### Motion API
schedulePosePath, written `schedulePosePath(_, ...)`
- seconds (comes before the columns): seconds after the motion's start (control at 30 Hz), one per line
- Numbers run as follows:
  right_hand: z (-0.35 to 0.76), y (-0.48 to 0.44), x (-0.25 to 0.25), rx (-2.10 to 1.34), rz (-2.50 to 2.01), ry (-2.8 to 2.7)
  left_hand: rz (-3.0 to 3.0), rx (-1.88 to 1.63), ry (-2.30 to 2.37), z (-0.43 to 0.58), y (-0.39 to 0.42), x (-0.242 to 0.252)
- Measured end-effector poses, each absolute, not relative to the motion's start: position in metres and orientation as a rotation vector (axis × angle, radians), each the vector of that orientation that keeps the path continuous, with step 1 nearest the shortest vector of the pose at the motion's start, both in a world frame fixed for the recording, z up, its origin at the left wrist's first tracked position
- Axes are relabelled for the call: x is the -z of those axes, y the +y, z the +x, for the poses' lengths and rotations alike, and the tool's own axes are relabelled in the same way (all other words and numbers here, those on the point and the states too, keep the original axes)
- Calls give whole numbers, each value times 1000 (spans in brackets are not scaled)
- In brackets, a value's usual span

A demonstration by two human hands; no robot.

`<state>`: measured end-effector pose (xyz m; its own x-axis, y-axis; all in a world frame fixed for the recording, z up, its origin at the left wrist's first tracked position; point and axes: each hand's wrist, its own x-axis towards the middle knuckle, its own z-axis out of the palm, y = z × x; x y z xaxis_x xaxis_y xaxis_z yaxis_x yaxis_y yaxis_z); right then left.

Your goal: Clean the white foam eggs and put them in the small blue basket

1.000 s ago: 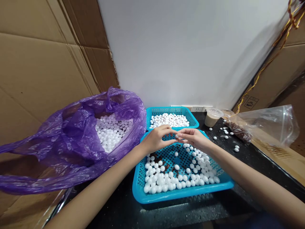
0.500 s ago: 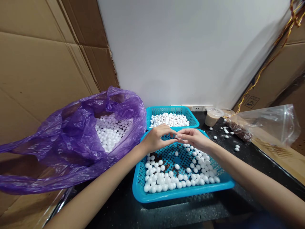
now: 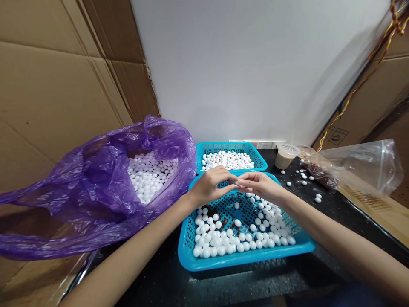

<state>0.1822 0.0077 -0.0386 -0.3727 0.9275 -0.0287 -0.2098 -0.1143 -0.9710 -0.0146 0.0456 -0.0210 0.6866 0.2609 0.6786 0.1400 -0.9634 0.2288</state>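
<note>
Left hand (image 3: 209,186) and right hand (image 3: 260,185) narrow, fingertips meeting over the basket (image 3: 246,260) at 12 o'clock; can't tell what's held. White balls (image 3: 215,241) look light, rolly: pinch gently.

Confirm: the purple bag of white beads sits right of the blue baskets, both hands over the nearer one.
Wrong: the head view shows the purple bag left of the blue baskets. Left hand and right hand are over the nearer one.
</note>
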Motion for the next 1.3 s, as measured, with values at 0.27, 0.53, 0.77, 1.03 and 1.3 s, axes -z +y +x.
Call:
schedulePosePath(0.27,183,7,37,-1593,-890,-1243,2749,-1119,332,-15,49,21)
schedulePosePath(0.53,184,5,36,-1602,-852,-1255,2720,-1061,347,-17,48,21)
schedulePosePath(0.77,182,3,35,-1594,-840,-1277,2708,-1081,322,-16,47,20)
schedulePosePath(1.03,181,4,33,-1554,-898,-1301,2683,-1068,373,-15,44,18)
schedulePosePath(1.3,181,5,35,-1570,-891,-1286,2729,-1099,372,-15,47,20)
